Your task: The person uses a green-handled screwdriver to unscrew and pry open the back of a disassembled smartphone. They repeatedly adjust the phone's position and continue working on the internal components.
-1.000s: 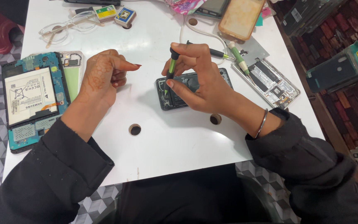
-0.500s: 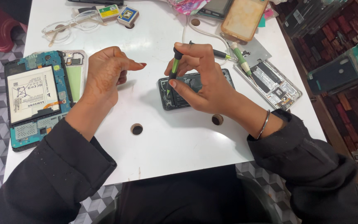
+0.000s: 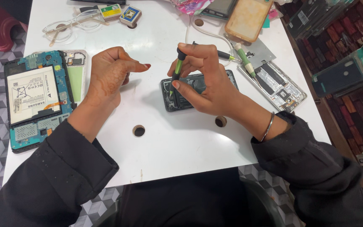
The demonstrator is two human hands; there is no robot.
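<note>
Opened dark phone (image 3: 198, 90) lying mid-table — right hand (image 3: 206, 80) gripping a green-black screwdriver (image 3: 176, 73) upright, tip pressing into its left end; likely a screw-working step, next needing steady turning. Left hand (image 3: 112, 73) hovering loosely curled, holding nothing. Far left — two small square boxes (image 3: 120, 13), yellow and blue labels.

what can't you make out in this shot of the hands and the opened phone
Head view, the only one:
- Right half of the opened phone: covered by the right hand.
- Where the green screwdriver tip touches: too small to tell which screw or part.
- Anything inside the left hand: its curled fingers hide the palm.
- Orange phone case: cut off by the top edge.
- Dark blue case at the right: blurred.
</note>
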